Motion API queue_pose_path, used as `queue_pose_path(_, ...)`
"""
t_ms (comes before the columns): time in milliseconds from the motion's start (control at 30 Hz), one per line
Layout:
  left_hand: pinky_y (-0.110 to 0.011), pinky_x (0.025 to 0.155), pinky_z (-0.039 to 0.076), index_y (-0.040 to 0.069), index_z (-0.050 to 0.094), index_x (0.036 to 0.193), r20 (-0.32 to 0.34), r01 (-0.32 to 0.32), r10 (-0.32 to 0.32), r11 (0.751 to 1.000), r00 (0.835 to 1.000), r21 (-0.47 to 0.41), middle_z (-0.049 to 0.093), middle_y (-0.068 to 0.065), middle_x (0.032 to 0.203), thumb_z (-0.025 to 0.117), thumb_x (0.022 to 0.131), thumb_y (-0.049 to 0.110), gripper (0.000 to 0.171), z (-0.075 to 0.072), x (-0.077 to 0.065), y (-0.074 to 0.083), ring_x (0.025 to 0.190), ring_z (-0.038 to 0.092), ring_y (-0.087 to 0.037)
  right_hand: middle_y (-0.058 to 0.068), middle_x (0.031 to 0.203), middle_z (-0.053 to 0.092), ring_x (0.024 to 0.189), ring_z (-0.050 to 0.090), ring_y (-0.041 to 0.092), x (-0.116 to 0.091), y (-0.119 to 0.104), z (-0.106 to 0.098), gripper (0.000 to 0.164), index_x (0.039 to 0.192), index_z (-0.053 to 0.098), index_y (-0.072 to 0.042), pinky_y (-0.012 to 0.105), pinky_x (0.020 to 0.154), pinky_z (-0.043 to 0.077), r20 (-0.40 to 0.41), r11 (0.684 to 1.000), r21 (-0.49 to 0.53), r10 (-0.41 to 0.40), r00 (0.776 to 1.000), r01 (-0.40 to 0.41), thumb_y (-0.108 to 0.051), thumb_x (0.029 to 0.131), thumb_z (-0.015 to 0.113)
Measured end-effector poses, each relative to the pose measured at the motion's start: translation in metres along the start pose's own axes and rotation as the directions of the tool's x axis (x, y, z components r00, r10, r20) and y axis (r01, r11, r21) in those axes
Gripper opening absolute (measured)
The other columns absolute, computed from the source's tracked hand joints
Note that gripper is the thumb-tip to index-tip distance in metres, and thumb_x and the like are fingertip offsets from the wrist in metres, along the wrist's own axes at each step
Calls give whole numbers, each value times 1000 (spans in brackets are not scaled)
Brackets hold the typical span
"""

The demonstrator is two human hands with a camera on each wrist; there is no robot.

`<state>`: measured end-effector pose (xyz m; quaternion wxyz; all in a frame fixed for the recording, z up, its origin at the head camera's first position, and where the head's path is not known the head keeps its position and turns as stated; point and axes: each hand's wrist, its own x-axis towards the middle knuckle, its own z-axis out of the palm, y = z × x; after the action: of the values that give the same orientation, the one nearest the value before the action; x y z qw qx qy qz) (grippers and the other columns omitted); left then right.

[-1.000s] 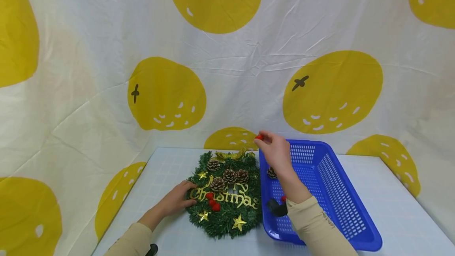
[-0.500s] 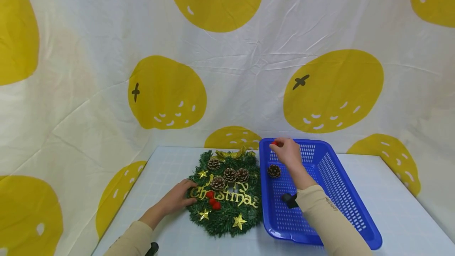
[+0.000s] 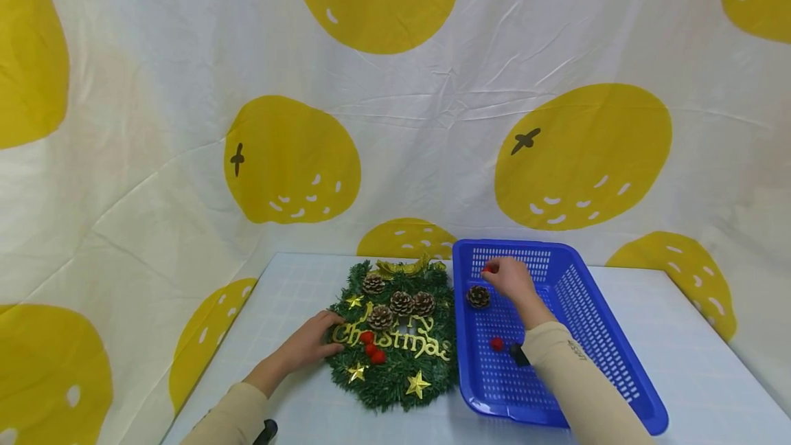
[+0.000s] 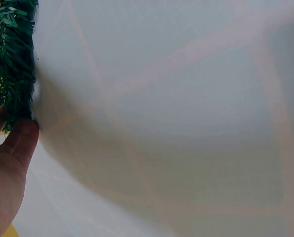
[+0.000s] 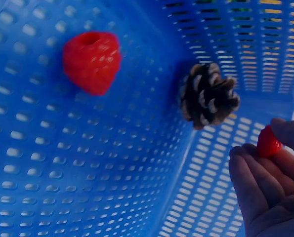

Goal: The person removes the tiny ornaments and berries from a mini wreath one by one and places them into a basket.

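Observation:
My right hand (image 3: pixel 513 279) pinches a red raspberry (image 5: pixel 269 142) between thumb and fingers, inside the far end of the blue basket (image 3: pixel 623 362). A second raspberry (image 3: pixel 497 344) lies on the basket floor, and a pine cone (image 5: pixel 209 96) sits by the basket's left wall. My left hand (image 3: pixel 307 344) holds the left edge of a green Christmas wreath (image 3: pixel 395 390), its fingers over the tinsel. On the wreath are several pine cones (image 3: pixel 401 303), gold stars (image 3: pixel 417 384), gold "Merry Christmas" lettering (image 3: pixel 404 342) and a row of red raspberries (image 3: pixel 371 349).
The basket stands close along the right side of the wreath on a white table (image 3: pixel 296 404). Behind the table hangs a pale cloth (image 3: pixel 408 156) printed with yellow fruit. A gold ribbon (image 3: pixel 402 268) tops the wreath.
My right hand has moved right and down into the basket, carrying the raspberry from above its left rim. The basket's pine cone and second raspberry now show fully. My left hand stays put.

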<state>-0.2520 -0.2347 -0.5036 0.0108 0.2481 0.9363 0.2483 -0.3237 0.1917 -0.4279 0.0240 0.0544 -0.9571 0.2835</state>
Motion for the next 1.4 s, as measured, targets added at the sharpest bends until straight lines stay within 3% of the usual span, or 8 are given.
queue_pose_path(633,-51,93,48,1,56,128,15,19,-19,1000,1000,-20,55,-13,124,72,90,26,48,-1,-1,2,113,56,-33,22,108,68,99,63,38,-1,5,3,35,118,65,8,50,84,52,74,997,-50,-55,996,58,-13,91,67)
queue_pose_path(900,-51,93,48,1,56,128,14,19,-19,1000,1000,-17,55,-13,124,71,91,27,48,-2,-1,2,114,55,-33,24,116,65,107,61,40,-2,1,1,38,124,62,8,52,89,51,81,999,-17,-26,996,27,-14,93,64)
queue_pose_path(1167,-51,94,48,1,56,128,13,19,-19,1000,1000,-21,55,-12,124,72,90,26,47,-2,-2,3,114,56,-33,24,119,65,108,61,39,-5,-13,-4,40,126,61,7,51,90,51,25,997,15,-79,997,79,-14,93,64)
queue_pose_path(1400,-52,93,48,1,57,127,6,24,-24,999,1000,-31,55,-12,123,72,90,25,47,-2,-1,3,114,56,-33,24,123,63,111,61,38,-18,-42,-14,42,129,59,6,51,92,50,-22,989,41,-142,990,142,-18,95,64)
